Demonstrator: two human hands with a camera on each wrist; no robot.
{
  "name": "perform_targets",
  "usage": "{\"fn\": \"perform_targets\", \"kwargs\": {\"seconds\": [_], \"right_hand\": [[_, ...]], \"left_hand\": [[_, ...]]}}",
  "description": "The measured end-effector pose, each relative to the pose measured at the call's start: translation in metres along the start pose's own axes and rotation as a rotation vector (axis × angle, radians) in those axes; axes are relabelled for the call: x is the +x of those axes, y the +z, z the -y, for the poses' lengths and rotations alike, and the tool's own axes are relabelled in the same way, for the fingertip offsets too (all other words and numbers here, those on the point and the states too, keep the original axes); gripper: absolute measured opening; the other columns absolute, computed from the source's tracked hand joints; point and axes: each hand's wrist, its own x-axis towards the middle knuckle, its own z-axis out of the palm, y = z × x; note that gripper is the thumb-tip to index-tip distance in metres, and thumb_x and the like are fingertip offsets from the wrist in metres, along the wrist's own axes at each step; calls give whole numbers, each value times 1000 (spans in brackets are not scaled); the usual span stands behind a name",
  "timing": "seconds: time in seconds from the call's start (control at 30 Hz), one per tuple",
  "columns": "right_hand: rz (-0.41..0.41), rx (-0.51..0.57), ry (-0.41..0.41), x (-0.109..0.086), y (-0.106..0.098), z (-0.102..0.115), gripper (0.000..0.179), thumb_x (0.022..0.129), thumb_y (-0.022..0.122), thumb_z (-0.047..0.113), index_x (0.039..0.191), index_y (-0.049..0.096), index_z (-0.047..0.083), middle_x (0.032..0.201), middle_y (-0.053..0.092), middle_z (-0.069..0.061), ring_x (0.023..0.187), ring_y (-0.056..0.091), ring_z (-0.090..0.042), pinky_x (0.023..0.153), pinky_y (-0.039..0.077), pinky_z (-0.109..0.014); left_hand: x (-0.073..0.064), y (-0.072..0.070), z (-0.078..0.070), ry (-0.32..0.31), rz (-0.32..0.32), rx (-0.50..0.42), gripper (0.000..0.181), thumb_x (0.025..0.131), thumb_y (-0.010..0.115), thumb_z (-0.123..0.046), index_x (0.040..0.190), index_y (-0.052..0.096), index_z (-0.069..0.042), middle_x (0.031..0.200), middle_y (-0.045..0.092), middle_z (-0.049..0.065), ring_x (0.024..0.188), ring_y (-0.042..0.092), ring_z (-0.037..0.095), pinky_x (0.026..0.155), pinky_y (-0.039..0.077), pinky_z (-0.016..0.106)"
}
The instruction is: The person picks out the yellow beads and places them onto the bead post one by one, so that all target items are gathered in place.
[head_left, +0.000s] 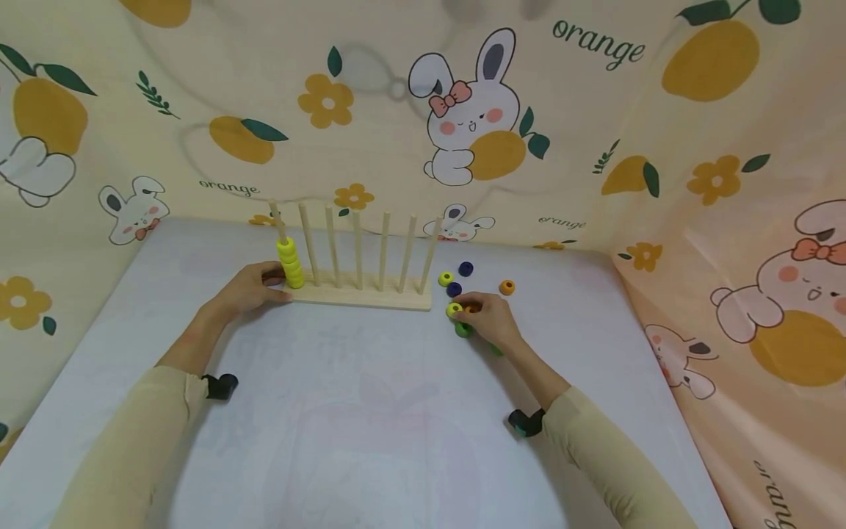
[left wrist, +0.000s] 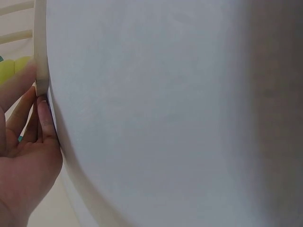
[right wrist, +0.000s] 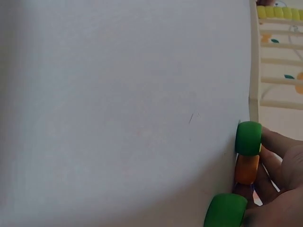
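A wooden peg rack (head_left: 370,297) stands on the table with a row of upright pegs. Its leftmost peg carries a stack of yellow beads (head_left: 289,264); the other pegs are bare. My left hand (head_left: 247,290) grips the rack's left end, thumb at the front of the base, as the left wrist view (left wrist: 33,156) also shows. To the right of the rack, my right hand (head_left: 492,317) pinches a yellow bead (head_left: 454,310) at its fingertips, low over the loose beads. A green bead (head_left: 464,330) lies just below the fingers, and an orange bead (right wrist: 247,169) sits beside it.
Around the right hand lie another yellow bead (head_left: 446,279), two dark blue beads (head_left: 465,269) and a separate orange bead (head_left: 507,287). A second green bead (right wrist: 226,211) is partly under the hand. Behind the white table (head_left: 357,426) hangs a printed cloth (head_left: 370,44).
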Motion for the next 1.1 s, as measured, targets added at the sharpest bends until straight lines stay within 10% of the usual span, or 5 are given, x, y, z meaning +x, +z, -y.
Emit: {"fn": "perform_targets", "kwargs": {"seconds": [0.73,1.1], "right_hand": [[-23,150,-25,-1,-25,16,26,91,74,24,116,73,18,108,72,0,96,66,-19,77,58,-30],[-69,138,-164,6,-43,33,30,89,77,25,116,73,15,109,73,-4,93,71,-24,76,56,-30]], "left_hand": [[-2,2,-4,3,7,-15,77,87,75,-5,148,32,11,149,39,31,138,37,44,118,30,51],[-3,1,-5,4,2,-7,75,88,73,-4,148,32,11,149,38,31,139,36,45,118,29,52]]}}
